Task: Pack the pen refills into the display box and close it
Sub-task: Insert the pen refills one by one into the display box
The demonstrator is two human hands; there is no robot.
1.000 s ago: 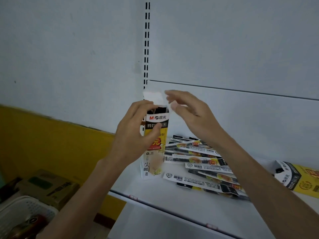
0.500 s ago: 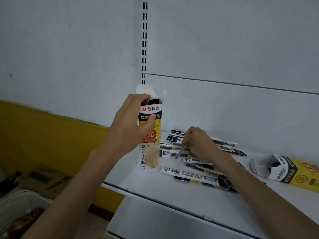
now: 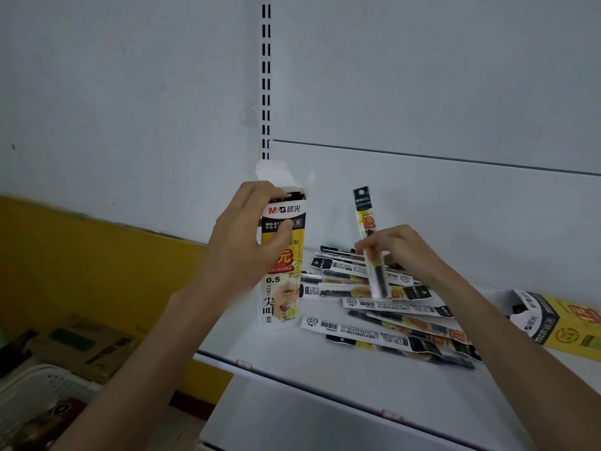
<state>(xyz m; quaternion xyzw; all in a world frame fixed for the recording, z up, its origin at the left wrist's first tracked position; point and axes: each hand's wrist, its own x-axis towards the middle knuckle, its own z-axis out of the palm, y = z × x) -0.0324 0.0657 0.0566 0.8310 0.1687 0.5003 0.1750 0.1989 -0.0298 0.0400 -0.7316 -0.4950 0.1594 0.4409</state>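
Observation:
A tall yellow, black and white display box [image 3: 282, 297] stands upright on the white shelf [image 3: 325, 362], its top flaps open. My left hand [image 3: 247, 242] grips the box near its top. My right hand [image 3: 393, 252] pinches one packaged pen refill [image 3: 366, 216], held nearly upright just right of the box. Several more packaged refills [image 3: 390, 323] lie in a loose pile on the shelf below and right of that hand.
A second, similar box [image 3: 559, 323] lies on its side at the shelf's right end. The white back wall with a slotted upright [image 3: 266, 76] rises behind. Lower left, a cardboard carton [image 3: 81, 343] and a white basket [image 3: 42, 385] sit below the shelf.
My right hand went from the box top down to the pile, took one refill and lifted it upright. The left hand kept its hold on the box.

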